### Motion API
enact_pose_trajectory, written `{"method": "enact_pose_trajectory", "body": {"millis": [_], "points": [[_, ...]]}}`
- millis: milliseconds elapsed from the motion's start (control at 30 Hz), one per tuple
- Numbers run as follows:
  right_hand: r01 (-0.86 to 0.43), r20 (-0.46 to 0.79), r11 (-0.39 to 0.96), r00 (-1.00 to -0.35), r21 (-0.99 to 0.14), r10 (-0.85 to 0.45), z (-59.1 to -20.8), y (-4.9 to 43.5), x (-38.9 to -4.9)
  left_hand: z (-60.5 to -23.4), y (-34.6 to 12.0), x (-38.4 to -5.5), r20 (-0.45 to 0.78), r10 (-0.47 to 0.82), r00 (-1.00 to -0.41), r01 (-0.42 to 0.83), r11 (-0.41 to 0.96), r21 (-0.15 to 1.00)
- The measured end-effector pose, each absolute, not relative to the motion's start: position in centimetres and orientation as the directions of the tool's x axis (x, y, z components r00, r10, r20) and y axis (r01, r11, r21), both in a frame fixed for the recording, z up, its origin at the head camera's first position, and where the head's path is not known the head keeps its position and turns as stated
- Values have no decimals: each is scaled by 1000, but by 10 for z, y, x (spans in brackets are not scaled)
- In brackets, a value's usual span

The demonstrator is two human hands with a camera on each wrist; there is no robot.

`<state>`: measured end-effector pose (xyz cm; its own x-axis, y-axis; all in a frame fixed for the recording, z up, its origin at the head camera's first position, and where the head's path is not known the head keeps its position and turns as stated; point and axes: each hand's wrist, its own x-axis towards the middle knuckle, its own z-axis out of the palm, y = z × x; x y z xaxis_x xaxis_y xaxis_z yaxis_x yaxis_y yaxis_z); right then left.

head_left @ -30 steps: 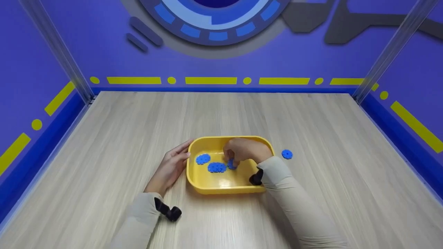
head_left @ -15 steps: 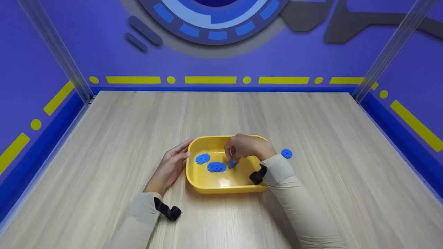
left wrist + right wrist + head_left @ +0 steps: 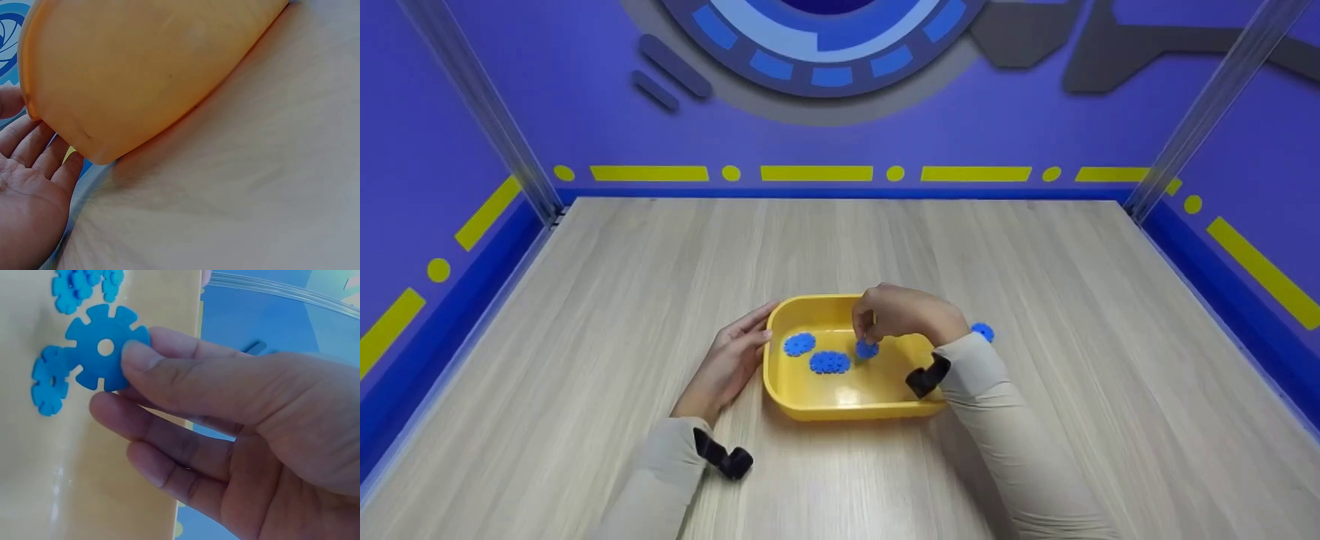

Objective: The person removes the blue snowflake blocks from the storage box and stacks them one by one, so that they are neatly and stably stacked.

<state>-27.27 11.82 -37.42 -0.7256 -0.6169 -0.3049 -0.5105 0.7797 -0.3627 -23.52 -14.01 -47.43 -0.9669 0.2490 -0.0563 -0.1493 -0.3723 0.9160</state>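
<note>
My right hand (image 3: 911, 311) is over the yellow tray (image 3: 847, 410), pinching a blue notched plastic disc (image 3: 93, 351) between thumb and fingers. In the right wrist view its ring finger and little finger are loosely bent below the disc. A second blue disc (image 3: 50, 382) overlaps the held one's edge there; I cannot tell whether they are joined. More overlapping blue discs (image 3: 830, 363) lie in the tray, with others (image 3: 800, 344) nearer its left wall. My left hand (image 3: 731, 364) rests against the tray's left side, fingers extended along the outer wall, thumb at the rim.
One loose blue disc (image 3: 982, 331) lies on the wooden table (image 3: 675, 262) right of the tray, partly covered by the right wrist. Purple-blue panels (image 3: 840, 142) border the table at the back and both sides. Each wrist carries a black camera mount (image 3: 727, 457).
My right hand has risen slightly and shifted right and away, lifting the pinched disc and turning its face into view. Its wrist now partly covers the loose disc. The left hand stays put.
</note>
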Motion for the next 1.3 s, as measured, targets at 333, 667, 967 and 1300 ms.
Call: {"method": "enact_pose_trajectory", "body": {"millis": [333, 667, 967, 1300], "points": [[-547, -220, 735, -721, -401, -657, -361, 132, -272, -474, -141, -235, -51, 247, -968, -143, -372, 917], [-487, -170, 749, -776, -450, -607, -347, 152, -269, -474, -142, -235, -51, 261, -964, -147, -365, 919], [-483, -76, 729, -807, -486, -585, -347, 182, -266, -474, -142, -233, -65, 253, -965, -159, -370, 915], [-435, 29, 720, -865, -541, -500, -360, 218, -264, -473, -140, -235, -60, 246, -968, -151, -373, 916]]}}
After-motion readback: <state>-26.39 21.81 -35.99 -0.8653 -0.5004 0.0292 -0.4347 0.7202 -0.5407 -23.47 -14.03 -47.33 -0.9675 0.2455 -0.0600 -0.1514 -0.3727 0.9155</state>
